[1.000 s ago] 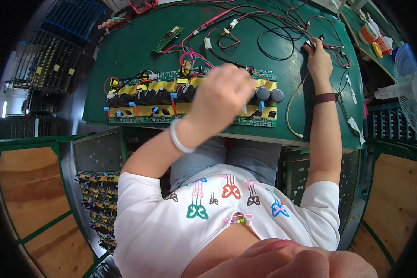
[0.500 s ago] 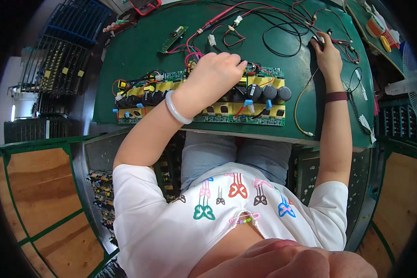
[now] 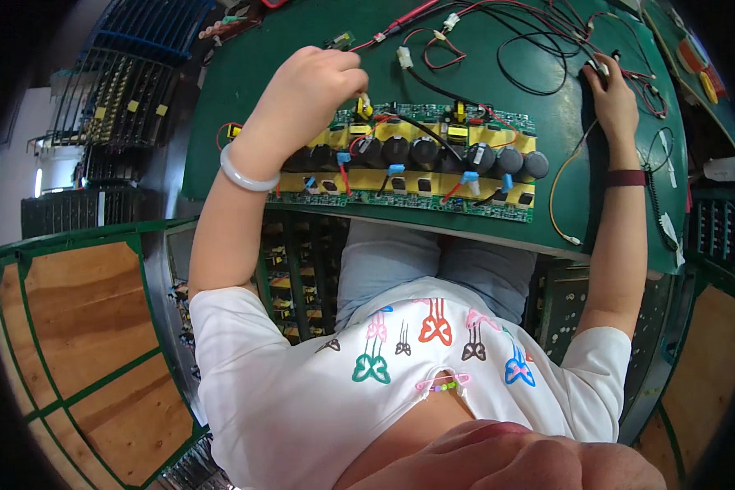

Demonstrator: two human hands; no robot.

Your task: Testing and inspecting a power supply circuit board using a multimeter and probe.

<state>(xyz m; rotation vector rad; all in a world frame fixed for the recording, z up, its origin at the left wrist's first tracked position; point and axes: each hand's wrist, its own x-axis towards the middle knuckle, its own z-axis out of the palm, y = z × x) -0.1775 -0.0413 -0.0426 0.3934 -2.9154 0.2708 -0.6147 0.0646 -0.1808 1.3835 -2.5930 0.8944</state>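
A long green circuit board (image 3: 433, 200) with yellow strips and a row of black capacitors (image 3: 420, 151) lies on the green table (image 3: 245, 90). My left hand (image 3: 306, 102), with a pale bangle on its wrist (image 3: 245, 171), hovers over the board's upper left part. Its fingers are curled, and the tips pinch at a small yellow connector (image 3: 366, 108). My right hand (image 3: 608, 98), a dark band on its wrist, reaches to the far right of the table. It rests on a small dark part (image 3: 594, 70) among red and black wires; its grip is hidden.
Loose red and black leads with white plugs (image 3: 498, 37) sprawl across the table's far side. A yellow wire (image 3: 557, 192) loops off the board's right end. Racks of more boards (image 3: 114, 98) stand at the left, and others sit under the table (image 3: 298, 269).
My left hand has moved from the middle of the board up and left to its top edge. My right hand has stayed on the same spot among the wires.
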